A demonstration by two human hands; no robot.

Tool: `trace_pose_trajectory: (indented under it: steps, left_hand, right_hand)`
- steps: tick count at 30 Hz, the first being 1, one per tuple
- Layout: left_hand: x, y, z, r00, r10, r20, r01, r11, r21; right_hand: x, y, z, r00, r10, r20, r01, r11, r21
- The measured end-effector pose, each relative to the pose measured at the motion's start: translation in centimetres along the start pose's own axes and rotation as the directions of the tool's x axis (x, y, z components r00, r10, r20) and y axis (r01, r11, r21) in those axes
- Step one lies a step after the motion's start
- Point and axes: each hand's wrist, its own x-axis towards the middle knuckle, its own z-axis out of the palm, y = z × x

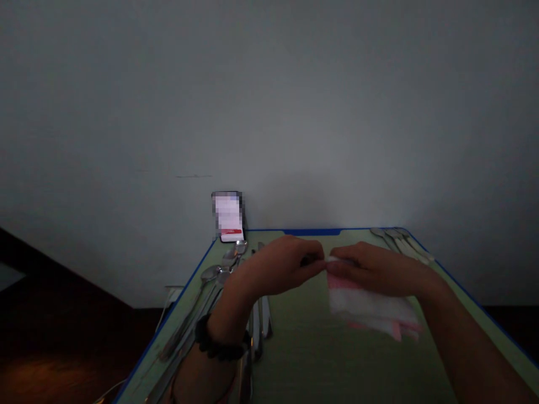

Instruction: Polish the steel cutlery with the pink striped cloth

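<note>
A pink and white cloth (357, 303) hangs in folds from my right hand (374, 269), whose fingers are closed on its upper edge. My left hand (286, 264) is closed in a pinch, its fingertips meeting right beside the cloth's upper left corner. Whatever those fingertips hold is too small or too hidden to make out. Beneath and beside my left arm lie several metal spoons (211, 273) and table knives (264, 317), partly covered by the hand and wrist. A dark beaded bracelet (219, 342) circles my left wrist.
Several pieces of cutlery (398, 241) lie together at the table's far right corner. A lit phone (229, 216) leans against the grey wall (269, 112) at the back left. The green table (311, 359) has a blue edge. A white cable (162, 320) runs down its left side.
</note>
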Motion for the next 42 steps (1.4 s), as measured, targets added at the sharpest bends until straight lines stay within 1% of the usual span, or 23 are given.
trace_pose_trajectory:
  steps: [4, 7, 10, 13, 16, 23, 28, 32, 35, 40, 42]
  left_hand:
    - [-0.7, -0.5, -0.9, 0.998, -0.034, -0.047, 0.032, 0.998, -0.054]
    - [-1.3, -0.6, -1.5, 0.993, -0.073, -0.093, 0.066, 0.995, -0.073]
    - [-1.6, -0.2, -1.7, 0.99, -0.079, -0.12, 0.073, 0.996, -0.054]
    - [-1.6, 0.2, -1.8, 0.991, -0.063, -0.119, 0.061, 0.998, -0.016]
    - [-1.5, 0.0, -1.7, 0.991, -0.06, -0.122, 0.059, 0.998, -0.009]
    - [-1.4, -1.2, -1.3, 0.988, -0.082, -0.133, 0.082, 0.997, -0.008]
    - [-1.5, -1.4, -1.3, 0.987, -0.089, -0.13, 0.09, 0.996, 0.002]
    - [-1.7, -1.6, -1.6, 0.987, -0.087, -0.136, 0.089, 0.996, 0.01]
    - [-1.9, -1.6, -2.0, 0.984, -0.091, -0.155, 0.092, 0.996, -0.003]
    - [-2.2, -1.5, -2.6, 0.975, -0.114, -0.191, 0.106, 0.993, -0.05]
    - [-2.4, -1.5, -2.9, 0.97, -0.131, -0.204, 0.118, 0.99, -0.075]
  right_hand:
    - [-0.4, 0.1, -0.5, 0.999, -0.034, 0.019, 0.033, 0.999, 0.019]
    - [-0.8, 0.0, -0.9, 0.999, -0.004, -0.032, 0.004, 1.0, 0.002]
    - [-0.7, -0.5, -0.8, 0.997, 0.001, -0.082, -0.001, 1.0, -0.002]
    - [-0.4, -1.1, -0.4, 0.995, -0.024, -0.093, 0.025, 1.0, 0.007]
    - [0.0, -1.2, 0.1, 0.995, -0.037, -0.096, 0.04, 0.999, 0.033]
    - [1.0, -0.8, 1.3, 0.994, 0.016, -0.112, -0.015, 1.0, 0.004]
    - [1.4, -1.0, 1.6, 0.989, 0.03, -0.141, -0.033, 0.999, -0.019]
    - [1.7, -1.2, 1.7, 0.985, 0.043, -0.169, -0.047, 0.999, -0.02]
    - [1.6, -1.4, 1.5, 0.982, 0.049, -0.184, -0.047, 0.999, 0.014]
    - [0.3, -1.0, 0.2, 0.995, -0.011, -0.099, 0.021, 0.995, 0.102]
    - [-0.3, -0.6, -0.5, 0.994, -0.016, -0.106, 0.026, 0.996, 0.09]
